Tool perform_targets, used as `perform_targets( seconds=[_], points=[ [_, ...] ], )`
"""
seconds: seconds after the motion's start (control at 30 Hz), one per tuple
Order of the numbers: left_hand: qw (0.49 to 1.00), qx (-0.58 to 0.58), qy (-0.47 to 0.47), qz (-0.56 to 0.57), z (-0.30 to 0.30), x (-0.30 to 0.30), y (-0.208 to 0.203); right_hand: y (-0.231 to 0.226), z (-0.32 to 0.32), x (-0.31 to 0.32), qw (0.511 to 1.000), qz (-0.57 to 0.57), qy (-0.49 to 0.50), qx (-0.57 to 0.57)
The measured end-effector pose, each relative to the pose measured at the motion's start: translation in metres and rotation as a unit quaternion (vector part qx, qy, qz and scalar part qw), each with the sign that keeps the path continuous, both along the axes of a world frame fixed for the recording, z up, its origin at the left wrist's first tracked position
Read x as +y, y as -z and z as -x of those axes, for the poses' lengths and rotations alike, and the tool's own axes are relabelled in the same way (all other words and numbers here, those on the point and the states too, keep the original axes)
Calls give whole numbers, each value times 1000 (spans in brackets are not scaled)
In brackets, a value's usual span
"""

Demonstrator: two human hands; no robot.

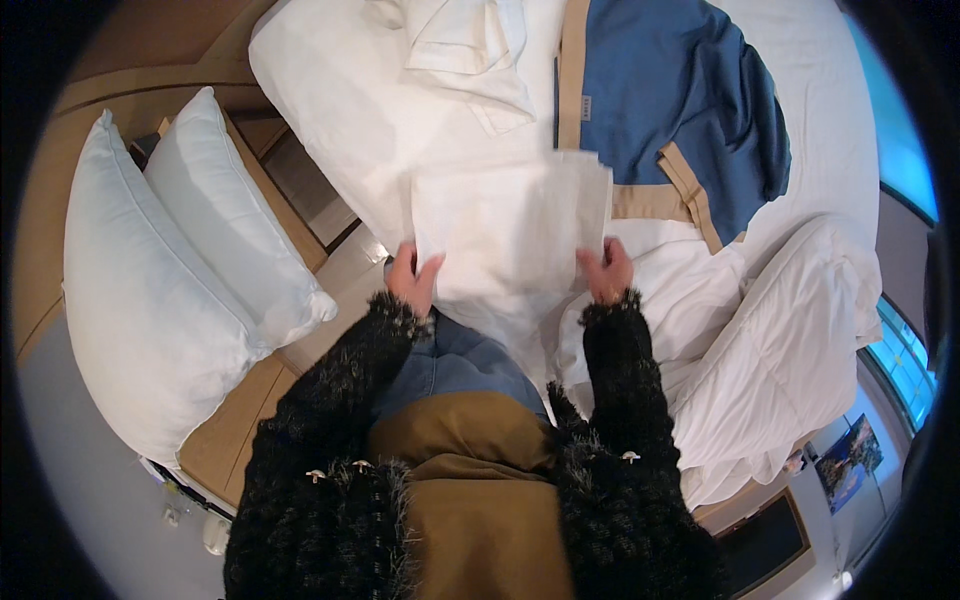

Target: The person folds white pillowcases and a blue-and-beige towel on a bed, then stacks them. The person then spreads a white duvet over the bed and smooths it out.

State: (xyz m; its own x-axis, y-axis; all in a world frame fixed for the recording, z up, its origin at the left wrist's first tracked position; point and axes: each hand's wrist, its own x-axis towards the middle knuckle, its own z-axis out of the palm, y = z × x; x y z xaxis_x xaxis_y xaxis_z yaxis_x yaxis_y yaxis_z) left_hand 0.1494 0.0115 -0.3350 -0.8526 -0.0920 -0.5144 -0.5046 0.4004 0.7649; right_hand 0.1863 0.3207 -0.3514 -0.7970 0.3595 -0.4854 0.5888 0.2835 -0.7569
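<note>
A folded piece of white bed linen (pixel 505 215) hangs flat between my two hands, in front of my body and over the near part of the bed. My left hand (pixel 413 278) grips its lower left edge, with the thumb on top. At the right edge, where several layers show, my right hand (pixel 606 270) pinches it in the same way. The fingers beneath the cloth are hidden. Just beyond it on the bed lies a loosely folded white cloth (pixel 470 50). A blue throw with tan borders (pixel 660 90) is spread to the far right.
Two white pillows (pixel 150 290) (pixel 230 210) lean together on a wooden surface (pixel 240 430) at my left. A bunched white duvet (pixel 770 340) lies at the right of the bed (pixel 340 90). A framed dark panel (pixel 760 545) shows at lower right.
</note>
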Motion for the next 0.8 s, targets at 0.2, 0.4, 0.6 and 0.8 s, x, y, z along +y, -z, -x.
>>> perform_targets(
  seconds=[0.2,0.4,0.6,0.8],
  points=[
    [996,-39,47,65,-56,-27,9,2,-51,-17,994,-95,-10,-43],
    [998,11,-34,-54,-8,-10,10,8,-11,-22,995,-85,52,28],
    [994,-58,-62,-72,11,3,-2,10,9,-26,992,-115,54,-13],
    [981,66,-106,-148,21,2,1,-5,18,-20,976,107,172,79]
  ],
)
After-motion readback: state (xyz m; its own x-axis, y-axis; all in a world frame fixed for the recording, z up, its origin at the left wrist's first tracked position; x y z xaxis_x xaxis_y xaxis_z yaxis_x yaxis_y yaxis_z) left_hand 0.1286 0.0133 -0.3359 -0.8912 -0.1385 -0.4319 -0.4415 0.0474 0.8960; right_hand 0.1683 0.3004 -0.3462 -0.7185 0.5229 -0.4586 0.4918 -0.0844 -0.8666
